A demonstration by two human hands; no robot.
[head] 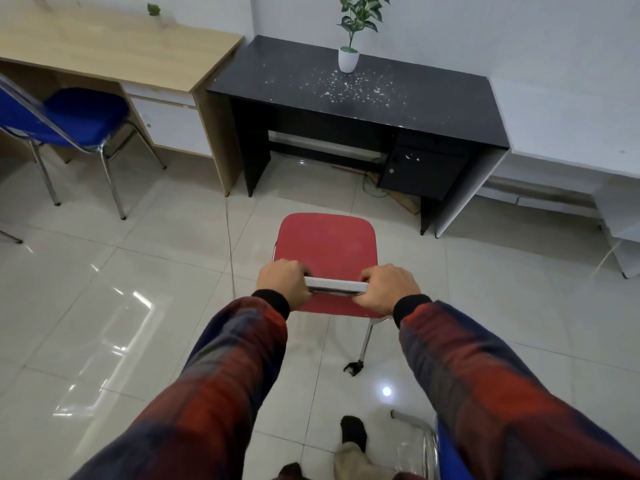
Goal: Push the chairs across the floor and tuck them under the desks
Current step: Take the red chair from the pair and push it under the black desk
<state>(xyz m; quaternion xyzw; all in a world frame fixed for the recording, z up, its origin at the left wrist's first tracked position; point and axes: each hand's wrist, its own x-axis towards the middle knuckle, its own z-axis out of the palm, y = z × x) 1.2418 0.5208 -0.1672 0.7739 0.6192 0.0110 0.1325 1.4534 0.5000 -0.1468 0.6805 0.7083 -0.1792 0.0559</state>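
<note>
**Both hands on red chair back**

L hand (pixel 282 282) & R hand (pixel 388 287) each curled tight round the top rail (pixel 336 285) of the red chair (pixel 327 244), one per end. Chair stands on tile floor (pixel 138 278), facing black desk (pixel 346 91), near but not under it. Blue chair (pixel 83 116) sits partly under wood desk (pixel 104 39).

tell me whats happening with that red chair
A person is holding the red chair by the top of its backrest, left hand and right hand each curled around one end of the rail. The chair faces the black desk and stands on the tiled floor short of it, not yet tucked in. A potted plant sits on that desk. To the left, a blue chair stands at the wooden desk, only partly under it.
</note>
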